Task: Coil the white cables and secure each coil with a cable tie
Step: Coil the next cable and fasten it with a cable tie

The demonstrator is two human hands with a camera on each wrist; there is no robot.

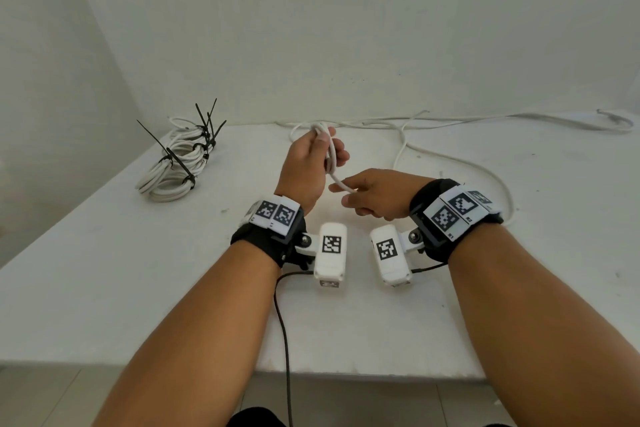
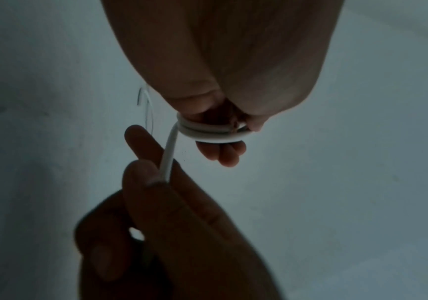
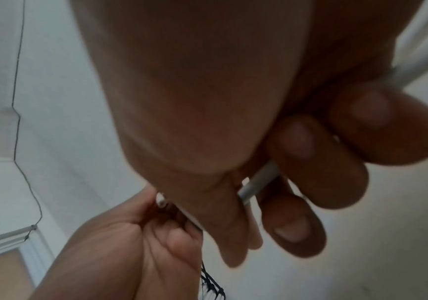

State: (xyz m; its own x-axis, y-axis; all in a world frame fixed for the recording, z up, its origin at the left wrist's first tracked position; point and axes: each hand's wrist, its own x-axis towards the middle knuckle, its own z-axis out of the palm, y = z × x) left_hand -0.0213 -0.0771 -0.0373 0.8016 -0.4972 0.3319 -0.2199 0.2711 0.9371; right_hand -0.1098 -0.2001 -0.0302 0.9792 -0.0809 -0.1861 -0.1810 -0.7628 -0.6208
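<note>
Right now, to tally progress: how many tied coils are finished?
4 that I can make out, overlapping in one pile at the table's left: nearest coil, second coil behind it, third coil, farthest coil by the wall. Others may be hidden among them.

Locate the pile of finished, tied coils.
In the head view, the tied coils sit on the table at the far left, well left of the left hand.

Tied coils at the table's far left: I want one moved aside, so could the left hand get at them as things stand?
Probably not yet. The left hand grips loops of the white cable; otherwise bare table leaves the way to the tied coils free.
</note>
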